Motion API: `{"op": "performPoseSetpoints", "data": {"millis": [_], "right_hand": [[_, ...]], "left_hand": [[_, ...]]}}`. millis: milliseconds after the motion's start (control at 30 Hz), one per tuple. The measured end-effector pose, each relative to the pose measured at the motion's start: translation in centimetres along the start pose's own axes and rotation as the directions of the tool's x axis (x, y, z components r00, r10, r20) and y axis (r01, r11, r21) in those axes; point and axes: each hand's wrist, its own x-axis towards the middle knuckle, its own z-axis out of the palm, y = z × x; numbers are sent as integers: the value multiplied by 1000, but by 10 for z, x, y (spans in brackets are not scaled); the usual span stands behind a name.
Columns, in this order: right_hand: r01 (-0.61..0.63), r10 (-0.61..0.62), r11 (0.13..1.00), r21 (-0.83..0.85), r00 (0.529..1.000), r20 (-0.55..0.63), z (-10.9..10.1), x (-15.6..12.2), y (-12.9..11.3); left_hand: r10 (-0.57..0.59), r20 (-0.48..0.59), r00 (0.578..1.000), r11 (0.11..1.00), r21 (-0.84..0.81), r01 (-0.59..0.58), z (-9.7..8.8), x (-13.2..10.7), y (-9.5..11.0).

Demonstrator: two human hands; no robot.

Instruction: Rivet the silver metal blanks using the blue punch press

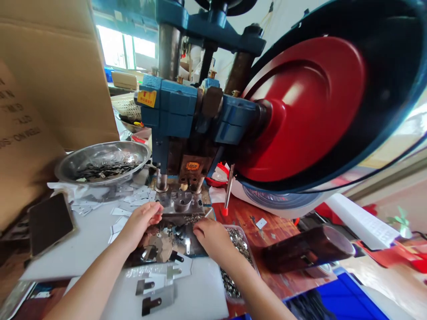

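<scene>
A blue press machine [187, 111] stands at the table's middle, its die block [182, 202] just beyond my hands. My left hand [142, 222] lies on the shiny plate [167, 242] in front of the die, fingers curled at the block's near edge; what they hold is hidden. My right hand [210, 235] rests to the right with fingertips pinched over small metal pieces on the plate. Flat metal stampings [151, 284] lie on the white sheet nearer me.
A steel bowl [103, 164] of metal parts sits at the left, a phone [50, 222] nearer me. A clear tray of small rivets [238, 249] lies under my right wrist. A large red flywheel [307, 106] fills the right. A dark cylinder [307, 253] lies on the red table.
</scene>
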Motion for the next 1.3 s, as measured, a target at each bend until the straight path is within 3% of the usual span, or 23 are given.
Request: {"op": "performPoseSetpoints", "data": {"millis": [200,433,533,600,733,800,900,1000,1167,1300], "right_hand": [[28,-27,1000,-15,1000,15,9,-17,4],[-30,30,998,-46,1000,-4,15,-11,6],[4,-3,1000,9,998,-66,11,-3,6],[41,-30,997,61,985,-172,8,9,3],[124,-44,979,161,901,-431,1,48,-8],[115,-19,977,180,886,-463,-3,68,-14],[57,17,985,160,905,-426,-6,84,-20],[91,-25,987,131,900,-436,-4,79,-19],[256,-170,959,122,862,-478,8,56,-5],[312,-124,907,282,839,-530,13,51,-4]], "left_hand": [[53,10,999,964,262,-53,0,-2,-1],[62,16,998,883,466,-63,0,-2,-2],[39,19,999,873,485,-43,1,-4,2],[37,7,999,869,493,-36,1,-4,3],[74,-24,997,880,472,-54,1,-1,1],[89,-26,996,891,448,-68,0,1,-1],[120,-20,993,890,444,-99,0,2,-1],[148,-37,988,889,444,-117,0,0,1],[185,-59,981,875,464,-137,5,-5,7],[226,-67,972,877,448,-173,16,-4,10]]}}
